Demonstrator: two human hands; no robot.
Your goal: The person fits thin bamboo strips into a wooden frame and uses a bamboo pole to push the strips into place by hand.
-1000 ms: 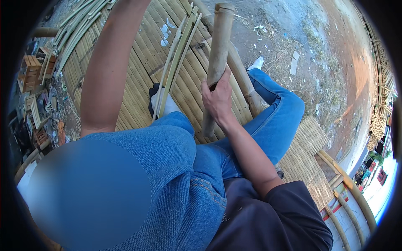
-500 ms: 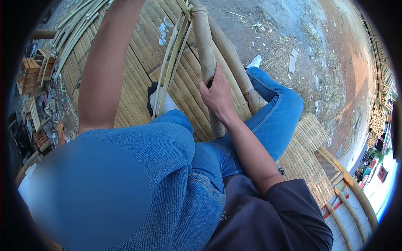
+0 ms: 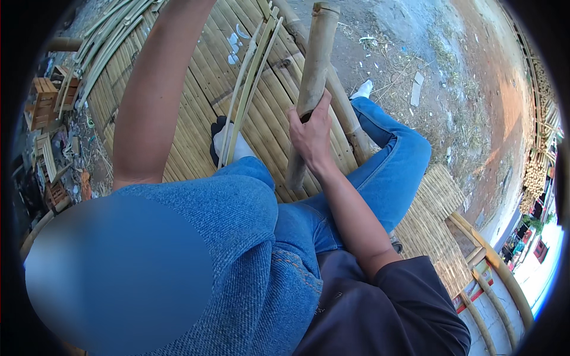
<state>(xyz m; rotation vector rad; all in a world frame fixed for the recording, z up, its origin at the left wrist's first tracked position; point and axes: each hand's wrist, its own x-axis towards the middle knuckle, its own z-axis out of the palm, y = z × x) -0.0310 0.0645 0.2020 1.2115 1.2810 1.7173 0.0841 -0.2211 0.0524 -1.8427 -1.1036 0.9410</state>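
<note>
My right hand [image 3: 312, 133] is closed round a thick bamboo piece [image 3: 316, 65], near a dark opening in its side. The lower part [image 3: 295, 170] of the piece runs down past my fingers toward my thigh, and its upper end leans to the right. Left of it, thin split bamboo strips [image 3: 252, 83] fan upward from beside my foot, apart from the bamboo piece. My left forearm [image 3: 148, 101] reaches up to the top edge. My left hand lies beyond the picture, so whatever it touches is hidden.
I sit on a bamboo-slat platform [image 3: 196, 113] edged by a round pole [image 3: 350, 118]. A bundle of long strips [image 3: 113, 38] lies at far left, near wooden crates [image 3: 44, 104]. A woven bamboo panel [image 3: 433, 213] is at right. Beyond is littered ground [image 3: 409, 59].
My right hand has shifted the bamboo piece; its upper end has swung right and up, away from the strips' tops. The left forearm has moved slightly right.
</note>
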